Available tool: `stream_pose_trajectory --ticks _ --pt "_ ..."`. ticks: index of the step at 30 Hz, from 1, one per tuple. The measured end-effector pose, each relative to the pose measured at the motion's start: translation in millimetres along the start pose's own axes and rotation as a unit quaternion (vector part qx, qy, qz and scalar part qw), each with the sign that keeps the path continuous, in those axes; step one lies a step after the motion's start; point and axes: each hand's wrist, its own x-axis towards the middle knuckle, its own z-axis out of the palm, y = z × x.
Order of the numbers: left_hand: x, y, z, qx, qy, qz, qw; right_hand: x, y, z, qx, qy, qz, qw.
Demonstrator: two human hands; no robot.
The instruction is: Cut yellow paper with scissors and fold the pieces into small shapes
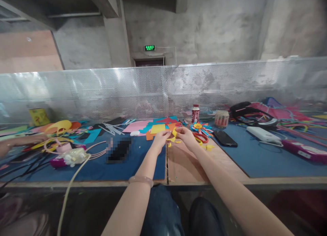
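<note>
Between my two hands is a small yellow piece of paper [174,132], raised just above the table. My right hand [187,137] is closed in a pinch on it. Fingers bent together, my left hand [161,140] grips the lower side of the yellow paper; fine detail there is too small to see. Below the fingers lie little yellow paper scraps [178,142]. A colourful paper flower [200,127] with a yellow centre is just past my right hand, near red-handled scissors [201,137]. A yellow sheet [157,128] lies behind my left hand.
A black phone [225,138], a red-and-white bottle [195,114] and a clear jar [221,119] stand or lie to the right. Leftward are a power strip [73,156] with cables and another person's hand [38,139]. A perforated metal screen [114,92] closes the back.
</note>
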Motion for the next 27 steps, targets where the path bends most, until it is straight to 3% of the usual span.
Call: stream_pose_trajectory --ticks 10,17,22,27 --pt "-3.0 3.7 1.5 -0.015 -0.022 0.002 1.000 -0.3 -5.0 0.0 0.073 0.016 0.030 0.997" --pt "-13.1 6.5 8.9 0.075 -0.115 0.009 0.990 -0.8 -6.0 0.2 0.134 0.048 0.035 0.989" --pt "-12.3 6.4 11.5 0.073 -0.099 0.015 0.992 -4.8 -6.9 6.2 0.128 0.039 0.037 0.990" --pt "-7.2 3.9 9.5 0.075 -0.039 0.000 0.996 -5.8 -7.3 7.6 0.096 0.036 0.040 0.994"
